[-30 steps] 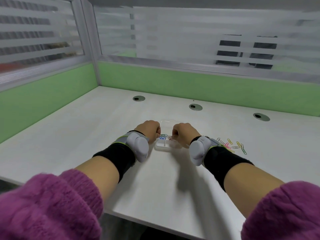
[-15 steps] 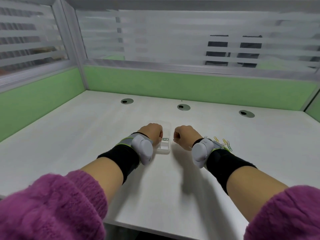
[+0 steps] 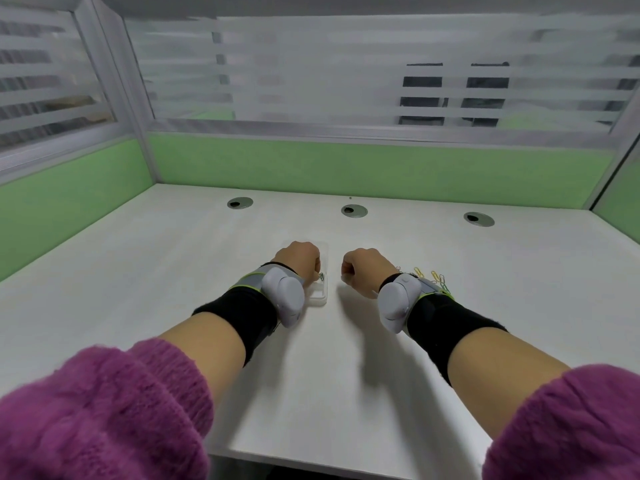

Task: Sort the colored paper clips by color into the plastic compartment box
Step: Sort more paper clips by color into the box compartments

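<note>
Hands have parted: your left hand (image 3: 300,258) stays curled over the box (image 3: 320,293), pinching a clip (image 3: 321,276); your right hand (image 3: 364,271), clenched, contents hidden, withdraws toward the loose clips (image 3: 437,277).

You are holding both forearms out ahead of you over the desk (image 3: 173,271), purple sleeves (image 3: 104,410) pushed back, black wrist bands (image 3: 242,317) and grey wrist units (image 3: 285,296) showing. Your left hand (image 3: 299,259) is curling into a loose fist near the desk's middle, knuckles up. Your right hand (image 3: 365,270) is curling the same way just beside it, apart from it.
</note>
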Tool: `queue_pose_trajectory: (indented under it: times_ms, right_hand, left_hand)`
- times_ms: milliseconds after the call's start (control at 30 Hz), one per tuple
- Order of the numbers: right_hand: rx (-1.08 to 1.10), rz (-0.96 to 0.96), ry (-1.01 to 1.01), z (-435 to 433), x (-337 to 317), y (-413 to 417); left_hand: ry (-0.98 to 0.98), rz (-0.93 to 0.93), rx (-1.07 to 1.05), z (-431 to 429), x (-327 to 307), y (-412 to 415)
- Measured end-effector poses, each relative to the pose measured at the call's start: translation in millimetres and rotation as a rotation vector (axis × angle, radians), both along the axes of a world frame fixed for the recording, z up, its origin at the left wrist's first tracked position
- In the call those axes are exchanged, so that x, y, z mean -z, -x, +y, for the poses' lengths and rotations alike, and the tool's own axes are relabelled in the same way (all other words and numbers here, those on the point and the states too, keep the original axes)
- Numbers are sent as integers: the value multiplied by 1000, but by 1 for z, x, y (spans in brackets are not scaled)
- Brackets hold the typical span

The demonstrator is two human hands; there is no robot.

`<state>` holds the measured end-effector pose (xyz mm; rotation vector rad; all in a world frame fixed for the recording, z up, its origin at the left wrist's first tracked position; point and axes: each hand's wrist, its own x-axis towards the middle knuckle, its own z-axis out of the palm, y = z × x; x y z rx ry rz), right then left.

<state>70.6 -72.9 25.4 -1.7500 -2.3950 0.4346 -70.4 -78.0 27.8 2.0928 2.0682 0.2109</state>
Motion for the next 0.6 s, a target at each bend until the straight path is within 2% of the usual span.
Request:
queue_pose_trajectory:
  times_ms: [600]
  right_hand:
    - [40,-3,-21,-11,-12,-25]
  left_hand:
    - [-68,-29,101,-5,-3,-17]
